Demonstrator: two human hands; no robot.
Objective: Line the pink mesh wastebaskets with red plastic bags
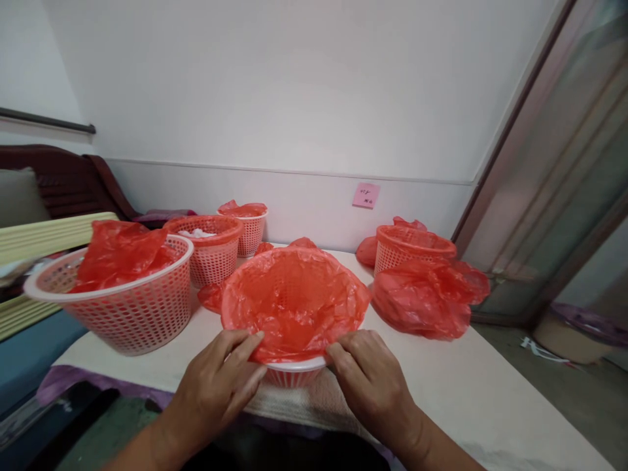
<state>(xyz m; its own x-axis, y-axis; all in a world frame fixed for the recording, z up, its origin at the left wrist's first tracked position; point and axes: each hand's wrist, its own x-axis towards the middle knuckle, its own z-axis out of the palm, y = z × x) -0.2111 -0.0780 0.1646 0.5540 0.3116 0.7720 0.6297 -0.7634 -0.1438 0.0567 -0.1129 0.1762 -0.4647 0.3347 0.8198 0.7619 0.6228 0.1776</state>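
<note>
A pink plastic basket [294, 376] stands at the near edge of the table, lined with a thin red plastic bag [297, 301]. The bag spreads over most of the rim, while the front rim shows whitish and bare between my hands. My left hand [220, 373] grips the red bag at the front left of the rim, fingers bent together. At the front right, my right hand [373, 379] pinches the bag against the rim. The undersides of both hands' grips are hidden.
A large pink basket [142, 314] holding a loose red bag stands left. Behind it are a lined basket [213, 258] and a smaller one [251, 232]. At right, red bags [426, 294] lie before another lined basket [412, 245]. A pink note [366, 195] is on the wall.
</note>
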